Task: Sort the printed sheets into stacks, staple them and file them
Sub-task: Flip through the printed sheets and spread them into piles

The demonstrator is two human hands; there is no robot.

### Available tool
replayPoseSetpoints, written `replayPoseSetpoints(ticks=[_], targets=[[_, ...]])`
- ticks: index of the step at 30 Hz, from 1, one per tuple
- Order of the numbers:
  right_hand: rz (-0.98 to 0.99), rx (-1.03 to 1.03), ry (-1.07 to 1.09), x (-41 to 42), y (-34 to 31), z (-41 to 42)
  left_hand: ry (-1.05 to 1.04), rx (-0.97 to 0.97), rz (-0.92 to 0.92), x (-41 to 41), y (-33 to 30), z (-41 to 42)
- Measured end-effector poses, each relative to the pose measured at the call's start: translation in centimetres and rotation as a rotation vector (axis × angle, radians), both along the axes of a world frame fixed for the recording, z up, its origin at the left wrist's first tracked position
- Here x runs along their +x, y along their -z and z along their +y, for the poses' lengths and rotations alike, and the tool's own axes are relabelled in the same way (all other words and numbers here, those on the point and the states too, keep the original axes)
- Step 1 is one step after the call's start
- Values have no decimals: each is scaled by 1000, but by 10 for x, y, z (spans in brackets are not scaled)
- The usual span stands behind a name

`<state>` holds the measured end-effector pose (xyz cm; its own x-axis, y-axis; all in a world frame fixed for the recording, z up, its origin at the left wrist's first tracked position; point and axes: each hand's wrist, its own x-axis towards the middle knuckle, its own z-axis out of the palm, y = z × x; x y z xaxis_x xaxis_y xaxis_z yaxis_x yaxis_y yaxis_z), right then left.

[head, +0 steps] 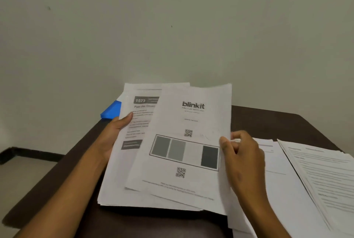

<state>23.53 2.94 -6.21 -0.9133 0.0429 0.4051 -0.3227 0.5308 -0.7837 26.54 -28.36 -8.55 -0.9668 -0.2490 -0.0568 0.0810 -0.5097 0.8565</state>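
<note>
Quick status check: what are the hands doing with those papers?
Left hand holds the paper pile. Right hand pinches the blinkit sheet. Sorted stacks at right. Nothing blocking.

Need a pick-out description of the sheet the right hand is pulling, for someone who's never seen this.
On the dark table, find the paper pile the left hand holds. The top sheet, pinched at its right edge by the right hand, is it: only this one shows a blinkit logo, two QR codes and four grey boxes.

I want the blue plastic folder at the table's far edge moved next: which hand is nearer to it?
Left. The left hand holds the paper bundle's left edge just below the blue plastic folder; the right hand pinches the blinkit sheet on the far side.
</note>
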Motion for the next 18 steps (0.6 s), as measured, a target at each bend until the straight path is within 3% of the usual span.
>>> replayPoseSetpoints(ticks=[7,13,18], targets=[[-198,307,121,16,33,18,-106,89,-65,29,27,-68],[-321,352,190,11,45,14,-148,246,-33,43,29,-81],[-354,347,180,17,43,8,-181,254,-28,50,30,-78]])
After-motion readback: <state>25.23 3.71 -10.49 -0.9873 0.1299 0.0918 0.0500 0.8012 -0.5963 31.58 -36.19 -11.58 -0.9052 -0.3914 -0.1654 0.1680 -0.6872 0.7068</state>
